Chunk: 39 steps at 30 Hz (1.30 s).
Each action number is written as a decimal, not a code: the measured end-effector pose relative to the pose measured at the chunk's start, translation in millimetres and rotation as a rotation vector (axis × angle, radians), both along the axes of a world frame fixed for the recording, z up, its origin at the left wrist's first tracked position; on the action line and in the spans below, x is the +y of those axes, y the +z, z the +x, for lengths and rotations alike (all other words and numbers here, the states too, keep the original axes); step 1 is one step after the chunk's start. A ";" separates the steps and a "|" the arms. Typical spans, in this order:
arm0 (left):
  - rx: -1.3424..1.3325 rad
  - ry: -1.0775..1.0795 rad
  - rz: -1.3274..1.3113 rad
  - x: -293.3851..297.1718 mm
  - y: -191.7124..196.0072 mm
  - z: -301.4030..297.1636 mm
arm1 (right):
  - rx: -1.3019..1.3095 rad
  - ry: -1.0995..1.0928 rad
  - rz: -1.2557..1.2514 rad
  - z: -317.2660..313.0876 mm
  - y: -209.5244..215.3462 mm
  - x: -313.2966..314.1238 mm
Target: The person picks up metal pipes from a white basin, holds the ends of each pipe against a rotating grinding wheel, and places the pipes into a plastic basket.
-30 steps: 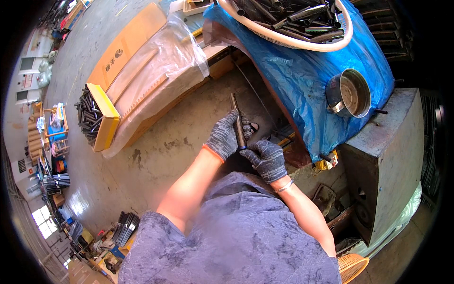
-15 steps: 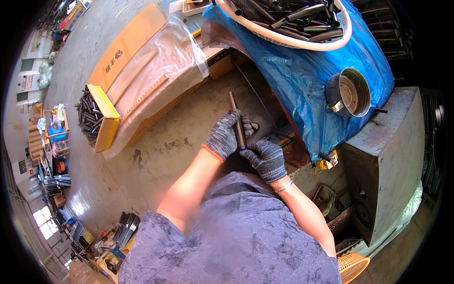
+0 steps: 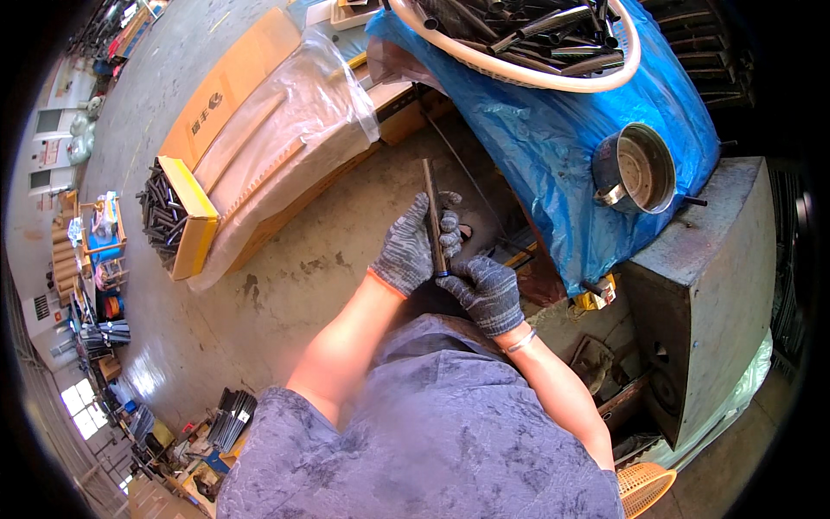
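A slim dark metal tube [image 3: 432, 212] stands tilted in front of my body, its lower end ringed with a thin blue band. My left hand [image 3: 405, 251], in a grey knit glove with an orange cuff, cradles the tube across the palm, fingers curled round its far side. At the tube's lower end, the thumb and fingers of my right hand [image 3: 488, 296], in a matching dark grey glove, pinch it by the blue band.
On the right, blue plastic sheeting [image 3: 527, 138] bears a pale-rimmed basket [image 3: 624, 76] of dark tubes and a metal mug [image 3: 610, 164]. A grey metal cabinet [image 3: 735, 233] stands beside it. At left, a yellow-edged carton [image 3: 201, 233] holds more tubes, next to plastic-covered cardboard [image 3: 303, 112].
My left fingers have loosened and shifted along the tube, so more of its length shows. The tube stands slightly more upright; my right hand stays at its lower end.
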<state>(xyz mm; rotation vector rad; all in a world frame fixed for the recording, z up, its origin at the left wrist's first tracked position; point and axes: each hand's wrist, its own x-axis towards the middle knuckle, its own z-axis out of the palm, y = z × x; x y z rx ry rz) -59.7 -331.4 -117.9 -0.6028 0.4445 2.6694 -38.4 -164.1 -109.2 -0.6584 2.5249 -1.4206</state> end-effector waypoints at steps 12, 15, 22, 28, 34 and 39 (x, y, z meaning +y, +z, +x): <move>-0.111 0.035 -0.047 1.4 -4.6 0.0 | 0.003 -0.018 0.013 -0.9 -3.3 4.6; -0.108 0.025 -0.112 2.4 -4.4 -1.0 | -0.027 -0.019 0.011 -1.3 -5.0 6.5; -0.093 -0.010 -0.063 2.3 -27.5 -0.6 | -0.040 -0.018 0.012 -1.2 -2.6 7.4; -0.178 -0.023 0.009 2.7 -16.1 -3.5 | -0.075 -0.020 0.011 0.4 -6.2 9.9; -0.241 -0.001 -0.028 4.7 -25.7 0.0 | -0.065 -0.028 0.020 2.7 -7.6 8.5; -0.196 0.000 -0.090 2.8 -24.6 1.6 | -0.071 -0.027 0.034 3.3 -5.5 7.9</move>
